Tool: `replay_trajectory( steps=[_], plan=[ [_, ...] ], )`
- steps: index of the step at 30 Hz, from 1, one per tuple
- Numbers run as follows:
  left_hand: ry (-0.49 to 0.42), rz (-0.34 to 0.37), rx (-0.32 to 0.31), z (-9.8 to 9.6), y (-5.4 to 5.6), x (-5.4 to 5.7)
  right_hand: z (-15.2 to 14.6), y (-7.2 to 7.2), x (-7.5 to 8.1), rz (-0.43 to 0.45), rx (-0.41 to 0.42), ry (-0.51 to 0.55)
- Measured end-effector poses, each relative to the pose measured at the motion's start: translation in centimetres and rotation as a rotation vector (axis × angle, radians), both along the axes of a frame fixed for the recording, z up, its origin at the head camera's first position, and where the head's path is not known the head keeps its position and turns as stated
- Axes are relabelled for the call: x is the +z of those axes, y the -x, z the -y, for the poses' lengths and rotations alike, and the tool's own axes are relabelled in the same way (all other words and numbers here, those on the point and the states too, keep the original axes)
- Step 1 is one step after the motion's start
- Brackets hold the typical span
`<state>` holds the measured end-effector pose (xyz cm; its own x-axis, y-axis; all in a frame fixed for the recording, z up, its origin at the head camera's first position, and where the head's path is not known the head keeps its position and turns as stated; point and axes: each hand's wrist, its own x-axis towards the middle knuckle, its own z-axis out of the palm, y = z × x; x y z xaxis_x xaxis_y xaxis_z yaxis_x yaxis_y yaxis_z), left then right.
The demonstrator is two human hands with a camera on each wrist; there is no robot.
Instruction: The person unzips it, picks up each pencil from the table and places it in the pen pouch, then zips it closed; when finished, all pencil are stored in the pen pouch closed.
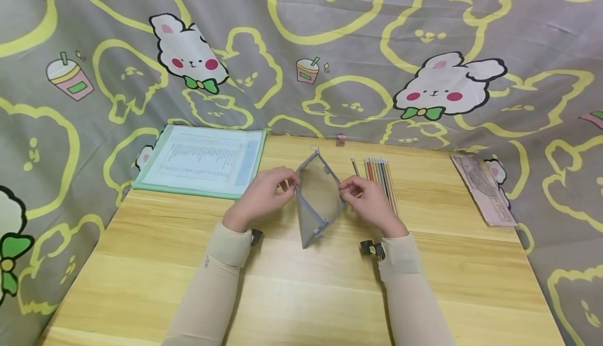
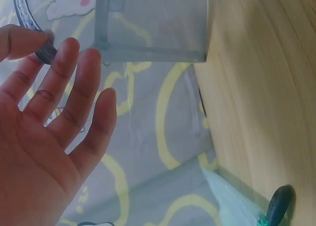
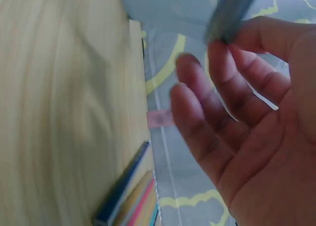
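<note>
A see-through grey mesh pouch (image 1: 305, 225) with darker grey zipper edging stands over the middle of the table, its mouth spread into a diamond shape. My left hand (image 1: 266, 194) pinches the left edge of the mouth between thumb and fingers. On the opposite edge, my right hand (image 1: 369, 199) has a similar pinch. In the left wrist view, thumb and forefinger meet on the zipper edging (image 2: 45, 53), and the other fingers spread loosely. The right wrist view shows the edging (image 3: 229, 16) blurred between thumb and fingertips. Nothing can be seen inside the pouch.
Several pencils (image 1: 379, 167) lie side by side behind my right hand, with a single dark pencil (image 1: 355, 166) to their left. A green folder with printed sheets (image 1: 202, 152) is at the back left. A pinkish banknote (image 1: 485, 191) lies far right; a small pink object (image 1: 341, 140) sits by the curtain.
</note>
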<state>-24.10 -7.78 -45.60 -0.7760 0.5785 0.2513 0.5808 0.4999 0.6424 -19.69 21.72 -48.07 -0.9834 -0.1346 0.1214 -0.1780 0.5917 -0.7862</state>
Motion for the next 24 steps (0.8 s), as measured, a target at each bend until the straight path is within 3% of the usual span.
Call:
replay_trajectory(
  steps=[4,13,24],
  plan=[
    [0.006,0.001,0.007,0.1,-0.1,0.1,-0.8,0.0,0.2,0.019,-0.025,-0.014],
    [0.010,0.025,0.011,0.1,-0.2,0.2,-2.5,0.2,0.0,0.007,-0.209,-0.106],
    [-0.004,0.026,-0.017,-0.1,-0.4,0.2,-2.3,0.7,-1.9,0.001,-0.266,-0.254]
  ],
)
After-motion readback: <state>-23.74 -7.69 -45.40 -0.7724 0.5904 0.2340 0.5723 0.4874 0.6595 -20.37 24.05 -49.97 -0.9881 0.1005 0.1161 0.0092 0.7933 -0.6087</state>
